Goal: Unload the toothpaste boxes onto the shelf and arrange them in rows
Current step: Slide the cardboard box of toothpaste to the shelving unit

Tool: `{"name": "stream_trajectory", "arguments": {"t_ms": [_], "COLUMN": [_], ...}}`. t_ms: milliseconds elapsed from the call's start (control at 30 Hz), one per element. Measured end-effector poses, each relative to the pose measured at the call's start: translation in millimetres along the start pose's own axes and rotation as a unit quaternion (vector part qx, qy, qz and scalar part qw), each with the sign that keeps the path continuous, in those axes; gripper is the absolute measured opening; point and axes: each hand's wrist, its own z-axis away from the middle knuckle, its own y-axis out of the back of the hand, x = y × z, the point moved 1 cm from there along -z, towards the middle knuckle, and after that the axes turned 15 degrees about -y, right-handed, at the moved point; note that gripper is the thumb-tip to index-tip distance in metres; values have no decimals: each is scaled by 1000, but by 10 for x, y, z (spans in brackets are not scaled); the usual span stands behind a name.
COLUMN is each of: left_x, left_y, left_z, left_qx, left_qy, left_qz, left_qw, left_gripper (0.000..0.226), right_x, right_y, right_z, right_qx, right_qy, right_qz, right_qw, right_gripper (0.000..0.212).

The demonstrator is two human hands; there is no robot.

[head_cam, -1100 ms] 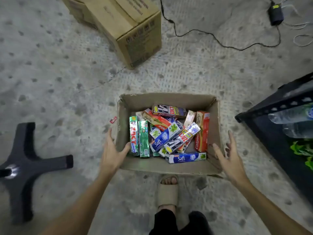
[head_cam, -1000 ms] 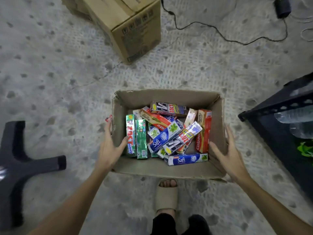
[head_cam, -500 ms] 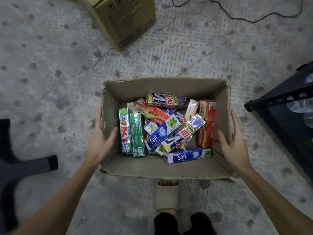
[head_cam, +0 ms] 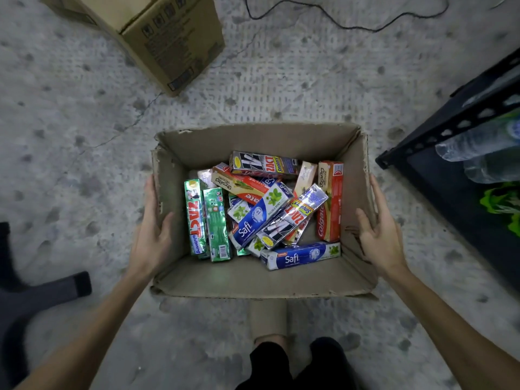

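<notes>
**Hands set on the carton before unloading**

My left hand (head_cam: 150,237) lies against the outside of the left wall of the open carton (head_cam: 253,280), fingers straight along the cardboard and thumb hooked over the rim to the inside. My right hand (head_cam: 380,235) mirrors it on the right wall, fingers extended along the outside and thumb inside the rim. The hands are well apart, one on each side; each presses the wall between thumb and fingers rather than curling round anything.

The toothpaste boxes (head_cam: 264,212) lie jumbled inside the carton, which stands on the concrete floor (head_cam: 70,164) just ahead of my sandalled foot (head_cam: 267,319). None has been taken out, as far as I can see. A blue box (head_cam: 301,256) lies nearest me; two green ones (head_cam: 206,220) lie side by side at the left.

The black shelf (head_cam: 450,122) stands at the right edge of view, with clear bottles (head_cam: 478,142) on it.

Step in hand, as I judge it: taking hold of the carton to carry it towards the shelf. The next move calls for even pressure from both sides and a level lift, since the walls are soft and torn at the rim.
</notes>
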Motion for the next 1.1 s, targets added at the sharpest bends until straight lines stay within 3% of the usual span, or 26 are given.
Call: {"name": "stream_trajectory", "arguments": {"t_ms": [333,533,667,867,1100], "left_x": [1001,1609,1928,2367,2652], "left_y": [-358,-895,-1252,-1732,-2279], "left_z": [-78,-22,88,314,426], "left_qx": [-56,-99,-139,-215,-263], "left_qy": [-63,-109,-125,-150,-173], "left_qz": [14,99,92,153,140], "left_qw": [996,984,978,953,939], "left_gripper": [81,74,74,75,75], "right_x": [478,1106,1508,2090,2859], "right_y": [1101,1760,2133,2474,2664], "right_z": [640,1049,1371,1896,2331], "right_qx": [41,92,117,170,231], "right_qy": [-8,-31,-64,-102,-147], "right_qz": [-99,-122,-157,-149,-139], "right_qw": [994,988,978,969,952], "right_gripper": [72,77,80,80,81]}}
